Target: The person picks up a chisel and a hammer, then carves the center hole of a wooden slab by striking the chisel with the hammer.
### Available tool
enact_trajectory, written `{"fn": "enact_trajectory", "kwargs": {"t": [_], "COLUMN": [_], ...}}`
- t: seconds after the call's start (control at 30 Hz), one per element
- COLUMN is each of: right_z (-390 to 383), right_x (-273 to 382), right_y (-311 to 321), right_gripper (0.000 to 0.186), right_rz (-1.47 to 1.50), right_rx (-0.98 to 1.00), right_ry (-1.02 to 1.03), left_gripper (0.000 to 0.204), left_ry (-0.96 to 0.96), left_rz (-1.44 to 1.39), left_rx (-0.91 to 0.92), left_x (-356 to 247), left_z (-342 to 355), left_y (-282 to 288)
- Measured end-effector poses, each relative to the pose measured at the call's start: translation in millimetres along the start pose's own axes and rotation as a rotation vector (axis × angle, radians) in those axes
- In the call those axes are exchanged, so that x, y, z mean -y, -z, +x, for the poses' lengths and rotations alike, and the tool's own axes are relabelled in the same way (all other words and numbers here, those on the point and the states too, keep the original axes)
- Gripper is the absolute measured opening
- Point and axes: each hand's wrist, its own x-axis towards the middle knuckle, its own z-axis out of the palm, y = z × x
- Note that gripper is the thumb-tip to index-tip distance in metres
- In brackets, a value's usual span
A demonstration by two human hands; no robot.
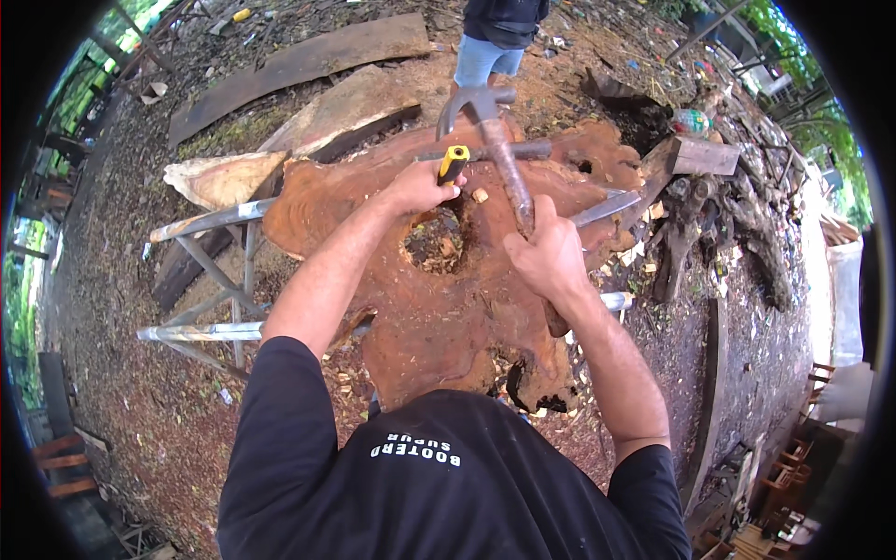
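Observation:
My left hand [422, 189] is closed around the yellow and black handle [454, 164] of what looks like a chisel; its lower end is hidden. The handle stands over a reddish-brown wood slab [425, 322], just beyond the hole [434, 243] in it. My right hand [551, 250] grips a claw hammer [509, 173] by its worn handle. The hammer's head is raised, a little beyond and to the right of the yellow handle. A small wood chip [481, 195] lies beside my left fingers. On the slab's far part lies a dark bar-like tool [534, 149].
Metal trestles [207, 331] carry the slab. A flat metal piece [607, 207] lies on its right side. Beyond stand a person in light blue shorts [487, 61] and long planks [299, 77]. Gnarled roots [695, 224] and a wood block [706, 157] are at right.

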Motion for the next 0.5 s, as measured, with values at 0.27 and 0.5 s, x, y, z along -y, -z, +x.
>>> {"fn": "enact_trajectory", "kwargs": {"t": [0.27,0.5], "right_z": [-8.9,-41.8], "right_x": [-40.1,-32.0], "right_y": [-50.3,-35.6], "right_gripper": [0.037,0.038], "right_rz": [-0.06,0.099], "right_rx": [0.098,0.07], "right_ry": [-0.055,-0.138], "left_gripper": [0.034,0.032], "left_ry": [0.091,0.076], "left_rz": [0.306,0.253], "left_rx": [0.081,0.089], "left_x": [-10.3,-33.0], "left_z": [-20.0,-19.6], "left_y": [-10.9,-9.4]}}
